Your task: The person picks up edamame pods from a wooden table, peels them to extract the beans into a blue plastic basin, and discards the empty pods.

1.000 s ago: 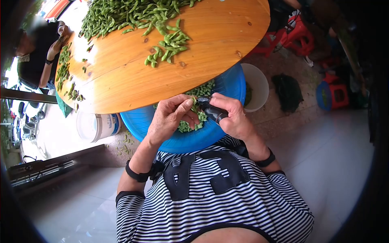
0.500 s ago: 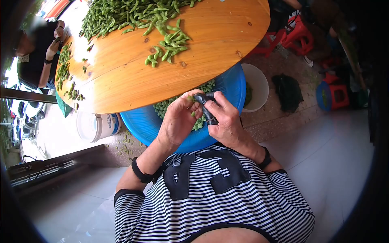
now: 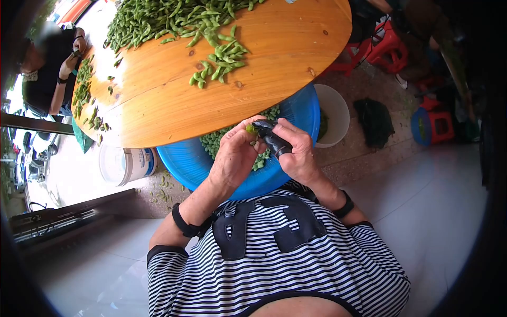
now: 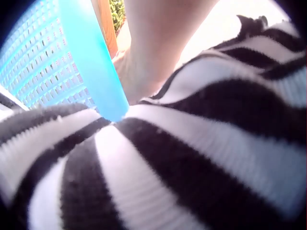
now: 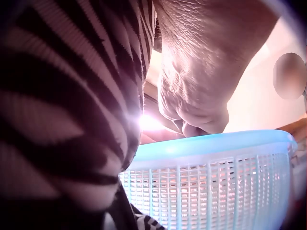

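Note:
In the head view my left hand (image 3: 233,157) pinches a green soybean pod (image 3: 251,128) between thumb and fingers. Close beside it, my right hand (image 3: 301,158) has glossy black wrappings (image 3: 274,141) where its thumb and forefinger reach to the pod, and these dark tips pinch the pod's end. Both hands are over a blue plastic basket (image 3: 182,171), in which shelled green beans (image 3: 212,141) lie. The right wrist view shows the back of the right hand (image 5: 194,96) above the basket's rim, its fingertips hidden. In the left wrist view, striped cloth (image 4: 144,158) fills most of the picture.
A wooden table (image 3: 158,113) overhangs the basket's far side, bearing a large heap of pods (image 3: 169,24) and a small pile (image 3: 224,58). White buckets (image 3: 331,119) stand on both sides. Another person (image 3: 50,68) handles something at the left. Red stools (image 3: 388,50) stand at the right.
Both hands have drawn together over the basket, the left moving slightly right. The black-wrapped fingers have shifted round the pod, and more green shows at the left fingertips.

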Available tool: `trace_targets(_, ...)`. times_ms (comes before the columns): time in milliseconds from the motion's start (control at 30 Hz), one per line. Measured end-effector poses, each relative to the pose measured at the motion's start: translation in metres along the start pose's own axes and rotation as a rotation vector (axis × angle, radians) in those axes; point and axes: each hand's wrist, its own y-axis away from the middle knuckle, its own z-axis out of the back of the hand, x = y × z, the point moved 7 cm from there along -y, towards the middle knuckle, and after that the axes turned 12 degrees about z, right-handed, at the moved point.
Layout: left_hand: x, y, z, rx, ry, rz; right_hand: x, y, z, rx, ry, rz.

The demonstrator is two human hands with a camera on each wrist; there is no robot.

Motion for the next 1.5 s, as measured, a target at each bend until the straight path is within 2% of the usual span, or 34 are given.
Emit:
trace_targets(100, -0.003, 0.0, -0.008, -0.093, 0.022, -0.009, -0.008, 0.001, -0.003, 0.004, -0.074, -0.053)
trace_targets(133, -0.003, 0.001, -0.006, -0.159, 0.054, -0.008, -0.004, 0.001, -0.002, -0.031, -0.028, 0.012)
trace_targets(200, -0.005, 0.004, -0.002, -0.135, -0.009, -0.009, 0.001, 0.0, 0.002, -0.068, 0.018, 0.078)
trace_targets(267, -0.006, 0.006, -0.003, -0.111, -0.075, -0.009, -0.005, 0.001, 0.002, -0.002, -0.03, -0.025)
trace_targets(367, -0.016, 0.013, -0.008, -0.239, -0.57, -0.064, -0.003, 0.001, 0.0, 0.006, -0.064, -0.069)
trace_targets(467, -0.017, 0.016, -0.005, -0.326, -0.743, -0.119, 0.0, 0.002, 0.0, -0.004, -0.059, -0.05)
trace_targets(500, -0.023, 0.019, -0.017, -0.337, -0.936, -0.219, -0.001, 0.002, 0.0, -0.004, -0.058, -0.051)
trace_targets(533, -0.023, 0.019, -0.017, -0.338, -0.936, -0.219, -0.005, 0.003, -0.001, -0.009, -0.105, -0.059)
trace_targets(600, -0.027, 0.022, -0.024, -0.393, -1.225, -0.329, -0.006, 0.001, 0.001, -0.014, -0.153, -0.068)
trace_targets(633, -0.028, 0.022, -0.023, -0.393, -1.224, -0.33, -0.016, 0.005, -0.001, -0.011, -0.379, -0.288)
trace_targets(667, -0.026, 0.02, -0.018, -0.352, -1.166, -0.227, -0.025, 0.013, -0.007, -0.008, -0.605, -0.509)
trace_targets(700, -0.025, 0.018, -0.014, -0.31, -1.106, -0.126, -0.031, 0.018, -0.012, 0.008, -0.861, -0.559)
trace_targets(733, -0.022, 0.017, -0.011, -0.269, -1.045, -0.026, -0.036, 0.02, -0.01, 0.009, -0.862, -0.559)
trace_targets(767, -0.025, 0.018, -0.012, -0.269, -1.045, -0.026, -0.036, 0.02, -0.012, 0.025, -1.001, -0.566)
trace_targets(833, -0.015, 0.017, -0.009, -0.172, -0.572, 0.195, -0.041, 0.023, -0.017, 0.066, -1.255, -0.558)
trace_targets(933, -0.014, 0.019, -0.004, -0.127, -0.483, 0.26, -0.052, 0.031, -0.02, 0.081, -1.375, -0.629)
trace_targets(1000, -0.009, 0.017, 0.001, -0.122, -0.421, 0.254, -0.049, 0.027, -0.019, 0.084, -1.336, -0.582)
trace_targets(1067, -0.008, 0.017, 0.004, -0.165, -0.232, 0.249, -0.042, 0.023, -0.017, 0.086, -1.295, -0.535)
trace_targets(1133, -0.006, 0.015, 0.011, -0.145, -0.197, 0.246, -0.041, 0.023, -0.013, 0.09, -1.006, -0.542)
trace_targets(1167, -0.005, 0.014, 0.012, -0.125, -0.161, 0.243, -0.033, 0.02, -0.014, 0.092, -1.006, -0.541)
trace_targets(1233, -0.004, 0.015, 0.013, -0.176, -0.095, 0.228, -0.025, 0.012, -0.006, 0.112, -0.484, -0.442)
trace_targets(1267, -0.004, 0.016, 0.015, -0.225, -0.029, 0.215, -0.025, 0.011, -0.007, 0.112, -0.484, -0.442)
trace_targets(1300, -0.001, 0.014, 0.019, -0.224, -0.03, 0.215, -0.018, 0.005, -0.003, 0.117, -0.344, -0.263)
trace_targets(1333, 0.002, 0.01, 0.022, -0.149, 0.005, 0.206, -0.009, 0.001, 0.0, 0.121, -0.202, -0.085)
trace_targets(1367, 0.003, 0.009, 0.021, -0.075, 0.04, 0.195, -0.013, 0.006, -0.001, 0.075, -0.126, 0.004)
trace_targets(1467, 0.005, 0.007, 0.018, -0.149, 0.001, 0.189, -0.009, 0.001, 0.005, 0.136, -0.134, -0.063)
trace_targets(1500, -0.001, 0.008, 0.014, -0.064, -0.239, 0.181, -0.014, 0.003, 0.015, 0.078, -0.146, -0.086)
